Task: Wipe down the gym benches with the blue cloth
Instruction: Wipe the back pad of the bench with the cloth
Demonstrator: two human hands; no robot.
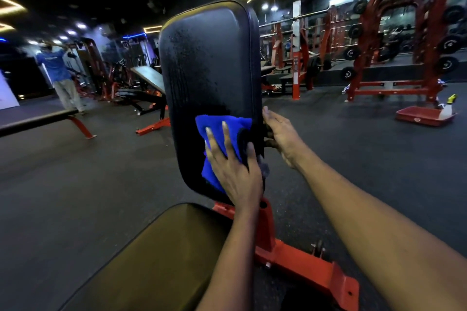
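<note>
Left hand (pixel 233 177): palm flat, fingers straight and spread, pressing on the blue cloth (pixel 222 131). Its forearm rises from the near edge, centre. Right hand (pixel 281 139): just right of it, thumb extended, fingers apparently curled round the backrest (pixel 209 58) edge, partly hidden. Its forearm enters from near right.

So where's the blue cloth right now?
In the head view the blue cloth is near the middle, against the lower part of the upright backrest, pressed there by the left hand; the right hand grips the backrest's right edge.
</note>
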